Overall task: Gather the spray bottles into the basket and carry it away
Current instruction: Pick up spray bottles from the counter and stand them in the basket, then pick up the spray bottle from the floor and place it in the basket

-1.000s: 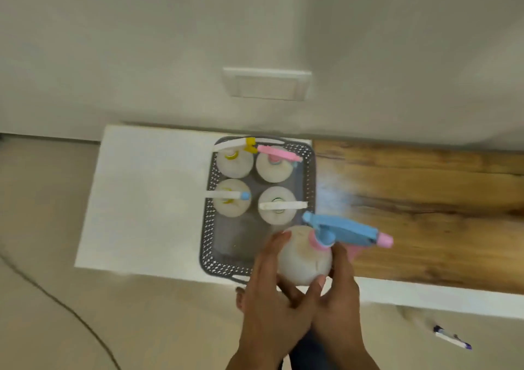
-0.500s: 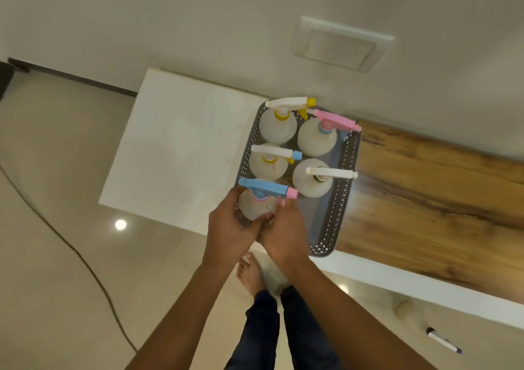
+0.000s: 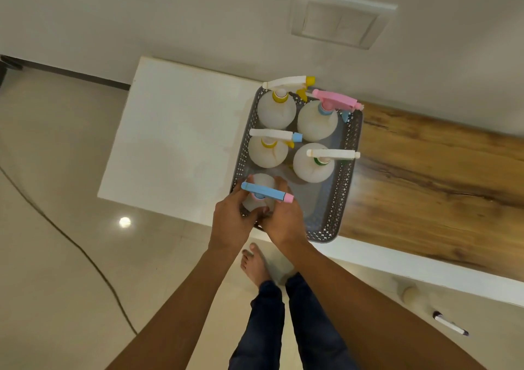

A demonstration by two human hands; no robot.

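Observation:
A grey perforated basket (image 3: 344,188) stands on the counter against the wall. Several white spray bottles stand upright inside it: one with a yellow nozzle (image 3: 276,108), one with a pink head (image 3: 317,120), one with a white head and blue tip (image 3: 268,148), one with a white head (image 3: 313,165). In the basket's near left corner is a bottle with a blue head and pink tip (image 3: 266,192). My left hand (image 3: 231,222) and my right hand (image 3: 283,222) are wrapped around its body from both sides.
The counter has a white part (image 3: 175,142) on the left and a wooden part (image 3: 439,177) on the right. A wall plate (image 3: 340,19) is above. A marker (image 3: 450,323) and a black cable (image 3: 85,256) lie on the tiled floor. My feet are below.
Both hands carried the blue-headed bottle from above the basket's near right side into its near left corner and lowered it. The view tilted and shifted.

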